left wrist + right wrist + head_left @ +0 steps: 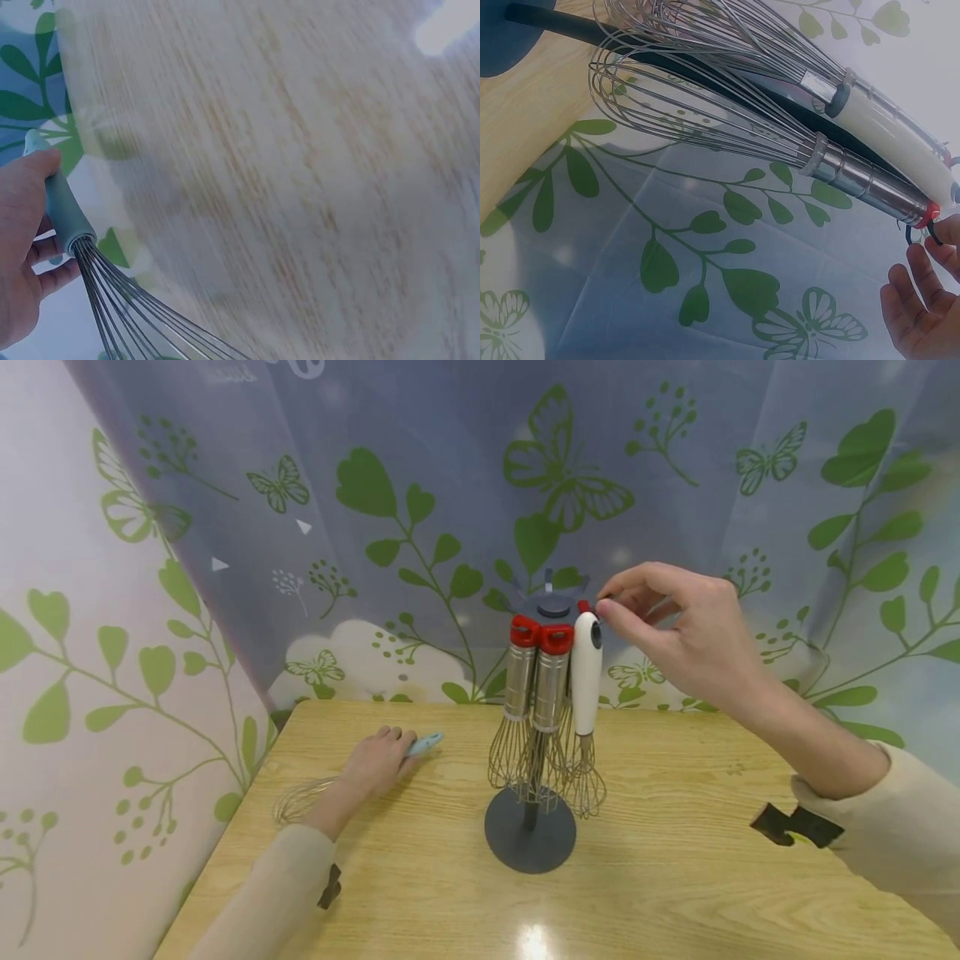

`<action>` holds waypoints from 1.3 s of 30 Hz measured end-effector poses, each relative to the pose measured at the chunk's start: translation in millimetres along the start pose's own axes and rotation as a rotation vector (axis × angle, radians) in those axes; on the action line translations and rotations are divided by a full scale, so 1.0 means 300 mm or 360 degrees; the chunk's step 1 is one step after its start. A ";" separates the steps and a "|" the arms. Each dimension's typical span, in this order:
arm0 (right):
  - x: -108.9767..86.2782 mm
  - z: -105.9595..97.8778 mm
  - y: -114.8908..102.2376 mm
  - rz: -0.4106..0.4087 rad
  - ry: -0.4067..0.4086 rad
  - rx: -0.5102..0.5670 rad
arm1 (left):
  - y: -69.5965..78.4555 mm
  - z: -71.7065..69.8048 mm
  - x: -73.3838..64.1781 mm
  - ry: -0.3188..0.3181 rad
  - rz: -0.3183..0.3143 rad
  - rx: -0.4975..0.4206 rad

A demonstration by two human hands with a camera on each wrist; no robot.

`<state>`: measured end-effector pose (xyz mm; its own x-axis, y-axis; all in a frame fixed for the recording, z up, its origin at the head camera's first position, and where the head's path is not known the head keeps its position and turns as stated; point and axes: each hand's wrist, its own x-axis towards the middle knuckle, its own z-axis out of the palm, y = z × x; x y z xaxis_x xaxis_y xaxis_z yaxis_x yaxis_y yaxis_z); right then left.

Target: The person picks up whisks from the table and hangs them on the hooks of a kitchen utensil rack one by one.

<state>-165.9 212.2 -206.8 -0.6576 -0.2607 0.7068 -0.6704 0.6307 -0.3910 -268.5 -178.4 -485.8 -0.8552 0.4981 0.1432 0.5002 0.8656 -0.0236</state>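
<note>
My left hand grips the light blue handle of a whisk at the table's left side; its wire loops show behind the wrist in the head view. A dark grey rotary stand holds several hanging whisks. Two in front have silver handles with red ends, one being a silver-handled whisk. Beside them hangs a white-handled whisk. At the stand's top right, my right hand pinches a dark hook between thumb and index finger, close by the red end of another silver-handled whisk.
The wooden table carries the stand near its middle. Behind it hangs a blue cloth with green leaves and butterflies, and a pale patterned cloth covers the left side.
</note>
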 end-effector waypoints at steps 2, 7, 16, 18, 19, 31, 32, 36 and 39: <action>0.000 0.000 -0.001 0.0000 -0.0002 0.0004 | 0.001 -0.006 0.001 0.0007 -0.0009 -0.0017; 0.002 0.003 -0.002 -0.0006 -0.0002 0.0007 | 0.004 -0.028 0.003 0.0013 -0.0046 -0.0089; 0.003 0.005 -0.003 0.0006 -0.0006 0.0006 | 0.015 -0.064 0.004 0.0036 -0.0061 -0.0115; 0.004 0.005 -0.003 0.0004 -0.0005 0.0002 | 0.021 -0.072 0.004 0.0039 -0.0062 -0.0118; 0.004 0.005 -0.003 0.0003 -0.0005 -0.0001 | 0.024 -0.076 0.005 0.0038 -0.0059 -0.0118; 0.005 0.005 -0.004 0.0010 -0.0003 0.0003 | 0.049 -0.126 0.015 0.0150 -0.0084 -0.0219; 0.005 0.005 -0.004 0.0009 -0.0002 0.0002 | 0.049 -0.132 0.016 0.0172 -0.0088 -0.0238; 0.007 0.005 -0.006 0.0003 0.0001 -0.0007 | 0.053 -0.162 0.017 0.0220 -0.0099 -0.0286; 0.009 0.005 -0.006 0.0002 0.0005 -0.0008 | 0.055 -0.174 0.021 0.0230 -0.0098 -0.0300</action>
<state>-166.8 209.3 -205.1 -0.6572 -0.2579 0.7083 -0.6681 0.6344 -0.3889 -258.5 -163.8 -433.6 -0.8633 0.4207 0.2789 0.4760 0.8624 0.1726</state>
